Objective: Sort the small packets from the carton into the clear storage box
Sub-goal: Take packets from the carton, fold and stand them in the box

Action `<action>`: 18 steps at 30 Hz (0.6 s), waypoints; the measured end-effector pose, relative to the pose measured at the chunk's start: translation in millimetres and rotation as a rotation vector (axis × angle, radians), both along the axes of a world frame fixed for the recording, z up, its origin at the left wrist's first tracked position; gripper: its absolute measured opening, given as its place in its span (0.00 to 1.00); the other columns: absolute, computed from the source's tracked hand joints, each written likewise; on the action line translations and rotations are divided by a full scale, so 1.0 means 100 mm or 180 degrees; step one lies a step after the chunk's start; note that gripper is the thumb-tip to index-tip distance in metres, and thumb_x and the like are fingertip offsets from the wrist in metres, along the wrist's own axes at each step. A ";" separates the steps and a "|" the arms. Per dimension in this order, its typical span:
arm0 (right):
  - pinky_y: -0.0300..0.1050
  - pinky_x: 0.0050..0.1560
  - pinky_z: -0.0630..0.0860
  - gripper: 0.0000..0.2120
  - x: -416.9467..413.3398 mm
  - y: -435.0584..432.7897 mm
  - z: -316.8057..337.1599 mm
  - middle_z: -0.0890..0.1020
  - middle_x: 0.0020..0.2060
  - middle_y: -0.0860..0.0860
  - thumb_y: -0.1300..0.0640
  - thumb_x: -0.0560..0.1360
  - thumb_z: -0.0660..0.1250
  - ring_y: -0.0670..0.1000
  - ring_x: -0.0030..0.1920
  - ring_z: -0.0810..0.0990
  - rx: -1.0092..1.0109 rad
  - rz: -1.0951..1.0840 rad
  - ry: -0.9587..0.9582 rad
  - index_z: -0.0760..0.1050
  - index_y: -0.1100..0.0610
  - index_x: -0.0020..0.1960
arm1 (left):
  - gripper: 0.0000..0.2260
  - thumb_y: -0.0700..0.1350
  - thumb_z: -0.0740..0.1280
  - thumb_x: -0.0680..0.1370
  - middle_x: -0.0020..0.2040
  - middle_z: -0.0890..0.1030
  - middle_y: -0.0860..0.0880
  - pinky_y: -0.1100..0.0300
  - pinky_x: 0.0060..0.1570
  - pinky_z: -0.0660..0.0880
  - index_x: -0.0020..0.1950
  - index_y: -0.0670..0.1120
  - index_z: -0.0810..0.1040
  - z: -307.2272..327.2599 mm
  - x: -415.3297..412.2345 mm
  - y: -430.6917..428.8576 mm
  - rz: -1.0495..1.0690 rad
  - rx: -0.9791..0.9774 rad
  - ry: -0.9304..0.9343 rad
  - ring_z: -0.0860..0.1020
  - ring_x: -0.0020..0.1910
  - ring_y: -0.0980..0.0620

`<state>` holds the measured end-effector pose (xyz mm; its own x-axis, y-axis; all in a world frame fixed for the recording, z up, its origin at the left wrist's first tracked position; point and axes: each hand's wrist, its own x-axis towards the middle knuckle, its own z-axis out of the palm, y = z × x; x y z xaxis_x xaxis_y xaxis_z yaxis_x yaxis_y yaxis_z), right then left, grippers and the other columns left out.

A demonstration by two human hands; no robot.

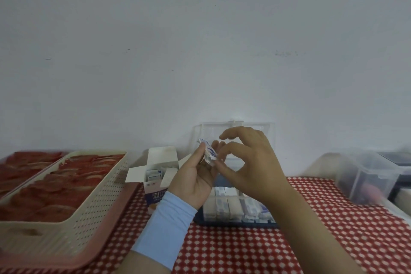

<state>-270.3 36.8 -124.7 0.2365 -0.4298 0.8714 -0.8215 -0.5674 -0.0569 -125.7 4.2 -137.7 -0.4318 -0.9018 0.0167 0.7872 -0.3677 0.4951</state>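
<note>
Hands [193,176] [252,162], packet [209,151], checked tablecloth [244,251], white wall [200,40]

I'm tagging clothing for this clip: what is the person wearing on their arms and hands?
The left hand is bare, with a light blue sleeve covering its wrist and part of the forearm. The right hand and forearm are bare: no glove, watch or ring shows.

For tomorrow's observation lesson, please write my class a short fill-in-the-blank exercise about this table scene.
1. The left hand and right hand together hold one small ___.
2. The open carton stands to the ___ of the clear storage box.
3. The left forearm wears a light ___ sleeve.
Missing words: packet; left; blue.
</note>
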 end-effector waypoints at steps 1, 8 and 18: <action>0.47 0.56 0.71 0.04 0.00 -0.02 0.00 0.82 0.51 0.47 0.53 0.73 0.75 0.49 0.52 0.79 -0.0135 0.0020 0.0057 0.82 0.52 0.42 | 0.13 0.43 0.66 0.78 0.48 0.84 0.40 0.61 0.43 0.81 0.58 0.36 0.78 0.01 0.00 0.00 0.0032 0.0024 0.0040 0.84 0.43 0.48; 0.47 0.48 0.73 0.07 0.04 -0.03 0.00 0.84 0.41 0.46 0.56 0.77 0.73 0.47 0.36 0.80 -0.0873 -0.0233 0.0465 0.84 0.53 0.41 | 0.11 0.42 0.64 0.81 0.49 0.84 0.38 0.59 0.37 0.83 0.58 0.36 0.76 0.03 0.06 -0.04 0.0140 0.0124 0.0186 0.85 0.44 0.46; 0.36 0.31 0.73 0.02 -0.04 0.28 0.39 0.84 0.33 0.50 0.63 0.76 0.72 0.51 0.29 0.79 0.1825 0.1298 -0.2175 0.82 0.58 0.46 | 0.20 0.46 0.66 0.79 0.62 0.81 0.40 0.55 0.38 0.82 0.68 0.37 0.75 0.07 0.31 -0.13 0.0032 0.0085 -0.0461 0.83 0.51 0.46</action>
